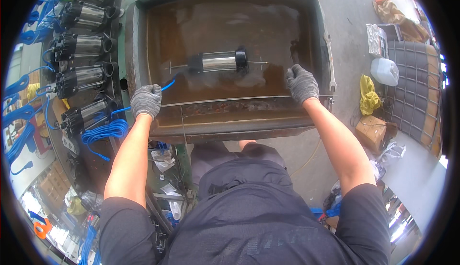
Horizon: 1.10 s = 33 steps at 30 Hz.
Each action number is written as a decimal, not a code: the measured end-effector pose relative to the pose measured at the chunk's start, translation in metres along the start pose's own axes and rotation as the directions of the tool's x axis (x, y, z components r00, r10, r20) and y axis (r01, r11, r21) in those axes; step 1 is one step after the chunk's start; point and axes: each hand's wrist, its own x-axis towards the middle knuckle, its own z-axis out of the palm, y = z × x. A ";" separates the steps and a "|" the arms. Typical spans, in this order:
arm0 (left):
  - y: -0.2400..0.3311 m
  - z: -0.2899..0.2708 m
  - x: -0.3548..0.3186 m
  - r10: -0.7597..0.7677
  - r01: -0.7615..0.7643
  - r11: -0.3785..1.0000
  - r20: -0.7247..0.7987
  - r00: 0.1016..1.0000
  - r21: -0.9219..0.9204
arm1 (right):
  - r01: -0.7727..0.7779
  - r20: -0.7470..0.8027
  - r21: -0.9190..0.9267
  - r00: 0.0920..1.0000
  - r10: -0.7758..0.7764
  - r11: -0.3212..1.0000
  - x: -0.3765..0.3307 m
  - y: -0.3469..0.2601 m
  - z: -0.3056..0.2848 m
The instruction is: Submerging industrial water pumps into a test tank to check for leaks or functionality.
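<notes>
A steel tank (pixel 225 130) of brownish water stands in front of me. In it lies a pump (pixel 219 62) with a shiny silver cylinder and black ends, on its side, with thin metal rods sticking out both ways. My left hand (pixel 146 100), in a grey glove, is closed around a blue cable (pixel 168 85) at the tank's near left. This cable leads toward the pump's left end and, on the other side, to a coil outside. My right hand (pixel 302 83), also gloved, is curled over the water near the right wall. What it holds, if anything, I cannot make out.
Several similar pumps (pixel 81 45) stand in a row at the left, with a blue cable coil (pixel 106 131) beside the nearest. A wrench (pixel 330 68) lies along the tank's right rim. Farther right are a white jerrycan (pixel 384 71), a yellow bag (pixel 368 95) and a cardboard box (pixel 372 131).
</notes>
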 end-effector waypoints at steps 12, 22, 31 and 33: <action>0.001 -0.002 0.003 -0.019 0.019 1.000 0.060 0.998 -0.001 | 0.012 -0.008 -0.006 1.000 -0.012 1.000 0.001 0.001 0.001; 0.001 -0.002 0.003 0.000 0.001 1.000 0.071 0.997 -0.013 | 0.024 -0.006 0.003 1.000 -0.024 1.000 0.001 0.001 0.001; 0.001 -0.001 0.003 -0.012 0.013 1.000 0.066 0.998 -0.018 | 0.016 0.010 0.004 1.000 -0.016 1.000 0.002 0.002 0.003; 0.000 -0.001 0.003 -0.021 0.021 1.000 0.057 0.998 -0.003 | 0.026 -0.029 -0.012 0.999 -0.026 1.000 0.001 0.002 0.003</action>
